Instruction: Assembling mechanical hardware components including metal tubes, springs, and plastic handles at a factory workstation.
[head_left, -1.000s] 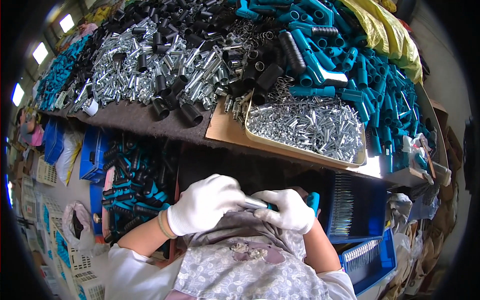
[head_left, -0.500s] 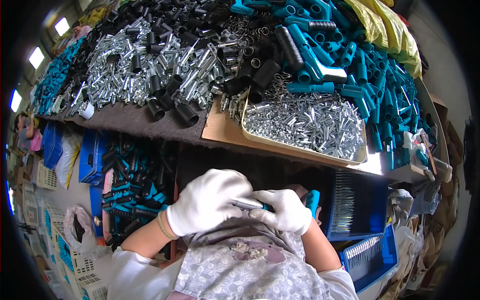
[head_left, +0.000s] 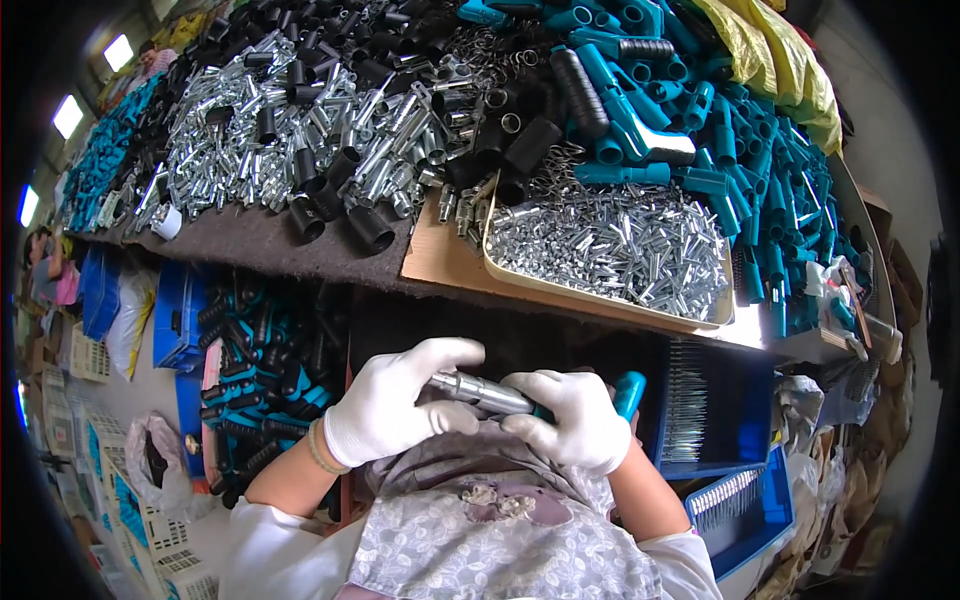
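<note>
My right hand (head_left: 570,420), in a white glove, is closed around a teal pistol-shaped handle (head_left: 628,394), whose rounded end sticks out beyond the fingers. From its other side a silver metal cylinder (head_left: 488,391) points left. At the cylinder's stepped left tip is my left hand (head_left: 395,402), also gloved, with thumb and fingers spread apart around it; whether the palm touches the tip I cannot tell. Both hands are above my patterned apron (head_left: 500,535), below the bench edge.
On the bench lie a cream tray (head_left: 600,292) of small metal pins, teal handles (head_left: 640,120), black sleeves (head_left: 371,230) and metal parts (head_left: 230,140). Blue bins (head_left: 715,465) with metal rods stand at right. Black-and-teal assembled pieces (head_left: 260,370) fill a container at left.
My left hand has opened and drawn slightly left, so more of the metal cylinder shows. The right hand keeps its hold on the handle, barely shifted.
</note>
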